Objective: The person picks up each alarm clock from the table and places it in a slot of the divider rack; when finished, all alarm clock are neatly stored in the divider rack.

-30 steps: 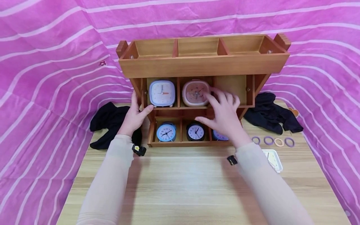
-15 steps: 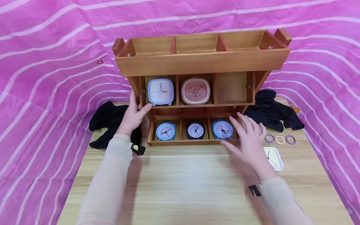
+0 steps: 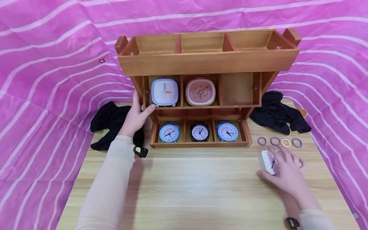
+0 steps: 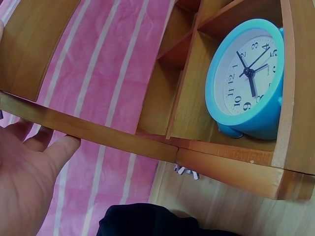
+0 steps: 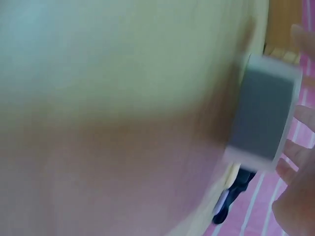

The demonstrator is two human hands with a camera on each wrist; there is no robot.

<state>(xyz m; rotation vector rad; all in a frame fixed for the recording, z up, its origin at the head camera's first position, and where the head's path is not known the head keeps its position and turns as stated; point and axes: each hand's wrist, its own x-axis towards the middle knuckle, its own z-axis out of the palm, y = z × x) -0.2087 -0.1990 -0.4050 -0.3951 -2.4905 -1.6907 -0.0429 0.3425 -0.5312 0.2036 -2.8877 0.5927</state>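
Observation:
My left hand (image 3: pixel 134 118) grips the left side of a tiered wooden rack (image 3: pixel 207 65), thumb at the middle shelf's front corner. In the left wrist view its fingers (image 4: pixel 61 150) reach behind the side slat. At the right, my right hand (image 3: pixel 290 174) holds a small white square alarm clock (image 3: pixel 267 162), tilted and blurred. The right wrist view shows this clock's grey side (image 5: pixel 263 113) beside the fingers. In the middle tier sit a blue-rimmed square clock (image 3: pixel 164 92) and a pink clock (image 3: pixel 200 92); the right compartment there is bare.
Two round blue clocks (image 3: pixel 169 133) (image 3: pixel 227 132) flank a black clock (image 3: pixel 200 132) in the bottom tier. Black cloths (image 3: pixel 107 123) (image 3: pixel 283 111) lie on both sides. Several small rings (image 3: pixel 275 141) lie right of the rack. Pink striped fabric (image 3: pixel 57 80) surrounds the table (image 3: pixel 184 188).
My right hand has moved from the pink clock down and right to the white square clock, which is now tilted in its grip. My left hand stays on the rack.

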